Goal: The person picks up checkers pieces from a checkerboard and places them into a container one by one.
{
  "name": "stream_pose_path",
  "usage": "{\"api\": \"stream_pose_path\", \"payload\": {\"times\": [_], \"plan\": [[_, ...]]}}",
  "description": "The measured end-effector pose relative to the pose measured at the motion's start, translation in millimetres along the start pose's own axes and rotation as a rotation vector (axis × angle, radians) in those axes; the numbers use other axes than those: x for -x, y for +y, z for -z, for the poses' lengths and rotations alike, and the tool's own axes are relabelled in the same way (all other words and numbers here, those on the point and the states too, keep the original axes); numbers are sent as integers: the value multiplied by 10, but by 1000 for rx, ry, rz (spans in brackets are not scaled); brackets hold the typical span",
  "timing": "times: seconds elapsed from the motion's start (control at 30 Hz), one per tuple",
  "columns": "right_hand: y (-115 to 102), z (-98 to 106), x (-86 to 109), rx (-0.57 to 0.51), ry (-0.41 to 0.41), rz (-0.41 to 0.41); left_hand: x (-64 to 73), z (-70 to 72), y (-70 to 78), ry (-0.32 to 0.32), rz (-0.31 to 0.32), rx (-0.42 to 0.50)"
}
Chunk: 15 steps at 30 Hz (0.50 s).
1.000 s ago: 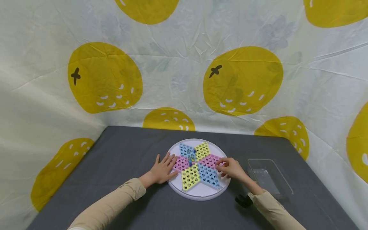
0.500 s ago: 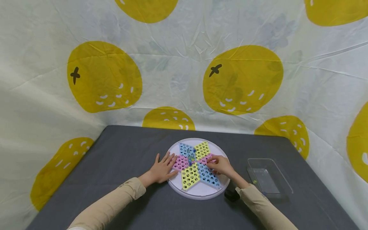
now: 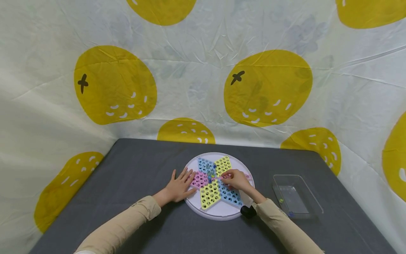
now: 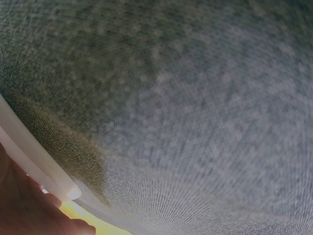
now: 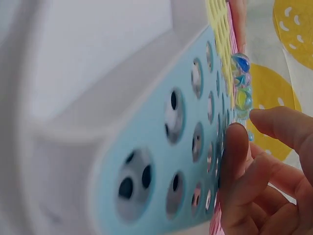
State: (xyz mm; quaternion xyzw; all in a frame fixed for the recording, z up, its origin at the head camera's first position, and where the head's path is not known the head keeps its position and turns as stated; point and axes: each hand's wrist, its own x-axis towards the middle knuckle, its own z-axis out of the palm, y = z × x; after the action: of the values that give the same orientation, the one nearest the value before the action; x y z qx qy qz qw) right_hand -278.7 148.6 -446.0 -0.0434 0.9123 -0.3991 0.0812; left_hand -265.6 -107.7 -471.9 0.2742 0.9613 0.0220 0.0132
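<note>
A round white Chinese checkers board (image 3: 219, 214) lies on the dark table, with a star of pink, yellow and blue perforated panels. My left hand (image 3: 178, 186) rests with spread fingers on its left rim; part of it shows in the left wrist view. Over the pink right panel, my right hand (image 3: 237, 180) reaches to the star's middle. Its thumb and index fingertips pinch a small clear marble (image 5: 243, 114) in the right wrist view. Beside them sit several glass marbles (image 5: 241, 63) in the board's holes, some blue, one yellowish. Other right fingers are curled.
A clear plastic box (image 3: 293, 195) stands to the right of the board, with a yellow-green marble (image 3: 281, 200) and a blue marble (image 3: 290, 214) in it. A pale fruit-print cloth (image 3: 196, 88) hangs behind the dark table (image 3: 152, 162).
My right hand has moved left from the board's right edge to the star's middle. Its sleeve no longer covers the marbles in the box. My left hand has stayed in place.
</note>
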Motion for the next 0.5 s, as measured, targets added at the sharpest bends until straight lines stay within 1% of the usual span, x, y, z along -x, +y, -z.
{"api": "stream_pose_path", "payload": {"times": [0.23,0.5], "plan": [[-74,-44,-8,-12,-25,2,3,-1,4,-13,4,-1],[-143,-53,-8,-2,-35,4,-5,3,-5,-20,15,-9]]}}
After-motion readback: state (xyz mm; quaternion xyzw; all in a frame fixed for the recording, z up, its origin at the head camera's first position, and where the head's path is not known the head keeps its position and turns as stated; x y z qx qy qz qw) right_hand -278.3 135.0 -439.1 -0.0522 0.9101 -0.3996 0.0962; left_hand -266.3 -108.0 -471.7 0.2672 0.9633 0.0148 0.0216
